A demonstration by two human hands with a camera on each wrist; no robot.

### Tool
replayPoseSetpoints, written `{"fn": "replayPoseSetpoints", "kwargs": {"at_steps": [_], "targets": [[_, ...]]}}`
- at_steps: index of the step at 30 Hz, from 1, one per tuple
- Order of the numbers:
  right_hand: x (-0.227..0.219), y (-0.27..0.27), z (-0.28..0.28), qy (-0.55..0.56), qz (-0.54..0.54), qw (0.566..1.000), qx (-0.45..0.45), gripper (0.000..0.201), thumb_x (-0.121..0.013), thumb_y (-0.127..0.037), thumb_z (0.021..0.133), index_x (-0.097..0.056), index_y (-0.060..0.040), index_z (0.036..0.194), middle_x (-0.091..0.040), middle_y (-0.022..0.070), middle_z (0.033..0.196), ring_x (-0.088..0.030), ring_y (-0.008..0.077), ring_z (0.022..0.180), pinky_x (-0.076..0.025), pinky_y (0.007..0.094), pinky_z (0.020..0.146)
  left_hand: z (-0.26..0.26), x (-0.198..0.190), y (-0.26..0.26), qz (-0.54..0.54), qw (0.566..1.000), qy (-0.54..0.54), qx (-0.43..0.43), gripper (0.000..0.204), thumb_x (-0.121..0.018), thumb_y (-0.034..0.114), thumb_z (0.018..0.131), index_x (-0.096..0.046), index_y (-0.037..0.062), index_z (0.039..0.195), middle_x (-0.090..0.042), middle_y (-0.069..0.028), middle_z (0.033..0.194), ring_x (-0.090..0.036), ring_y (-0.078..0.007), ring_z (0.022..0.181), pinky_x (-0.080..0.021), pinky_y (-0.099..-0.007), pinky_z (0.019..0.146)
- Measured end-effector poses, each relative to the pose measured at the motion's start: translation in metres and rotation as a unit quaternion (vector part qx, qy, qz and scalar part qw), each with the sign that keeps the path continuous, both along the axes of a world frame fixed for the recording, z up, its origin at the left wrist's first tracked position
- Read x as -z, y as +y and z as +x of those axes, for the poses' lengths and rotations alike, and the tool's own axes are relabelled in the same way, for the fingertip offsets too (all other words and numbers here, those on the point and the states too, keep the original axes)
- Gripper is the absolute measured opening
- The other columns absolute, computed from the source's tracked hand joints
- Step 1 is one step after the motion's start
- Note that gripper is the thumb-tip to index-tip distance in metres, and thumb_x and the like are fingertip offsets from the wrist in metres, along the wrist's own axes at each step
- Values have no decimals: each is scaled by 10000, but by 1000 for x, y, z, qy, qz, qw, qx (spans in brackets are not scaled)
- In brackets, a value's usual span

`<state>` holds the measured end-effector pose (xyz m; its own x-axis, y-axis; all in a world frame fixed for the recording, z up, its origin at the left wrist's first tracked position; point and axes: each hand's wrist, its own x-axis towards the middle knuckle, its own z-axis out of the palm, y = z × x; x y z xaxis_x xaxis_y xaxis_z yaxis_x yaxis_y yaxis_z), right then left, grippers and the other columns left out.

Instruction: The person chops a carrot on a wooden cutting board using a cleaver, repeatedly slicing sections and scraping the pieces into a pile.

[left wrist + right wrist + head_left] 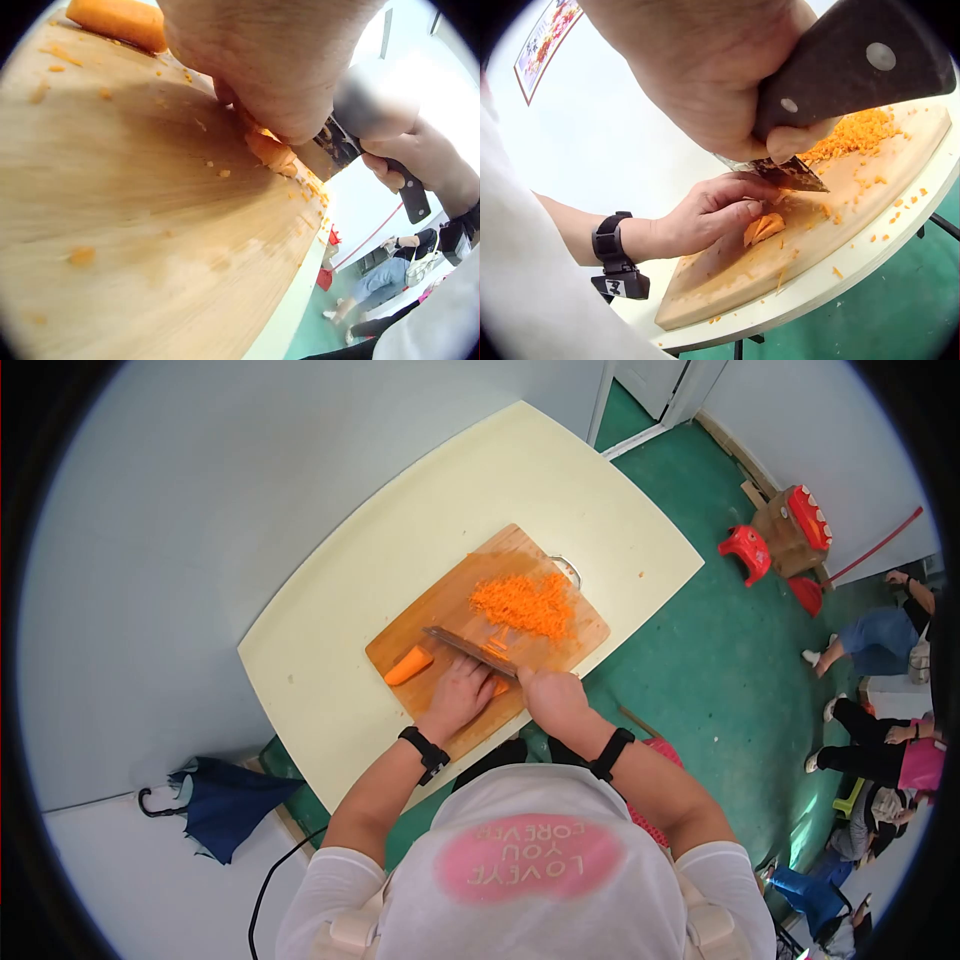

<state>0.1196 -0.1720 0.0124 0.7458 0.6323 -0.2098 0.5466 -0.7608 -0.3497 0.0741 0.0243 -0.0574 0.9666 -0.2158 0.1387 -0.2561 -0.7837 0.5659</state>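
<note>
Carrot piece (763, 227): small orange wedge, lying on the near part of the wooden cutting board (425, 615), under the person's left hand (458, 695). Fingers curled over it, tips pressing it down. Its long axis cannot be told; most of it is hidden by the fingers.

Knife (468, 649): blade standing just beside the left fingertips, on their far side, edge on the board. Right hand (552, 695) wrapped tight round the dark riveted handle (855, 71); both hands close together, the left nearer the piece.

Chopped carrot heap (524, 605): beyond the blade. Uncut carrot end (408, 665): left of the hand, apart. Cream table (330, 670) beneath.
</note>
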Motion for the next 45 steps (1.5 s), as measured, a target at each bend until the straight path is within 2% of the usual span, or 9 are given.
{"fn": "replayPoseSetpoints", "kwargs": {"at_steps": [5, 19, 22, 27, 33, 36, 40, 42, 45], "targets": [[18, 12, 4, -10, 20, 1000, 7, 58, -553, -89, 836, -563, -54, 881, -653, 142, 703, -678, 314, 689, -531, 427, 577, 0, -1, -1, 15, 1000, 1, 9, 321, -644, 163, 818, -632, 9, 1099, -590, -161, 1137, -522, -352, 1116, -460, -421, 949], [19, 10, 7, 18, 39, 999, 18, 74, -547, -107, 832, -570, -49, 870, -659, 157, 704, -672, 327, 653, -521, 439, 558, 1, 2, -2, 6, 1000, -10, -5, 334, -657, 175, 809, -638, 13, 1101, -590, -152, 1142, -521, -348, 1106, -462, -421, 942], [24, 19, 12, 5, 30, 999, 19, 77, -559, -113, 830, -570, -51, 874, -659, 156, 707, -669, 335, 650, -522, 443, 568, 5, -6, 2, 9, 1000, 25, 7, 350, -665, 172, 817, -638, 18, 1130, -590, -165, 1163, -522, -369, 1125, -445, -426, 970], [19, 4, 6, -28, 69, 997, 13, 100, -546, -122, 837, -583, -43, 886, -643, 162, 661, -656, 335, 618, -506, 452, 528, 2, 1, 1, 14, 1000, -6, 3, 332, -672, 196, 794, -654, 29, 1081, -605, -132, 1098, -532, -327, 1084, -465, -412, 925], [18, 5, 5, 14, 40, 999, 14, 68, -559, -115, 837, -568, -52, 860, -658, 154, 696, -674, 333, 657, -528, 427, 559, 5, -2, 2, 39, 999, -18, 11, 328, -667, 207, 806, -658, 29, 1082, -610, -133, 1114, -534, -323, 1087, -468, -404, 918], [28, 14, 11, -3, 36, 999, 13, 71, -545, -114, 844, -571, -50, 858, -656, 154, 686, -678, 324, 657, -531, 430, 565, 6, -2, 3, 11, 1000, 27, 10, 323, -660, 190, 823, -653, 28, 1102, -609, -154, 1131, -533, -351, 1106, -459, -417, 948], [21, 12, 8, -5, 41, 999, 23, 74, -546, -114, 842, -578, -50, 858, -659, 156, 692, -681, 316, 657, -531, 430, 561, 3, -3, 5, 33, 999, 14, 23, 343, -661, 220, 826, -646, 22, 1106, -607, -141, 1129, -530, -327, 1102, -464, -401, 943], [18, 7, 5, -14, 67, 997, 33, 101, -555, -139, 836, -586, -45, 856, -643, 167, 662, -662, 338, 622, -515, 447, 541, 2, -2, 4, 10, 999, 37, 3, 360, -673, 203, 816, -642, 27, 1128, -599, -157, 1140, -537, -357, 1102, -458, -418, 948], [15, 6, 2, -16, 32, 999, 27, 98, -550, -132, 838, -587, -43, 853, -639, 165, 650, -660, 343, 619, -520, 450, 557, 3, -2, 5, 12, 999, 29, 17, 380, -679, 211, 812, -635, 27, 1141, -594, -157, 1158, -532, -354, 1117, -457, -417, 952]]}}
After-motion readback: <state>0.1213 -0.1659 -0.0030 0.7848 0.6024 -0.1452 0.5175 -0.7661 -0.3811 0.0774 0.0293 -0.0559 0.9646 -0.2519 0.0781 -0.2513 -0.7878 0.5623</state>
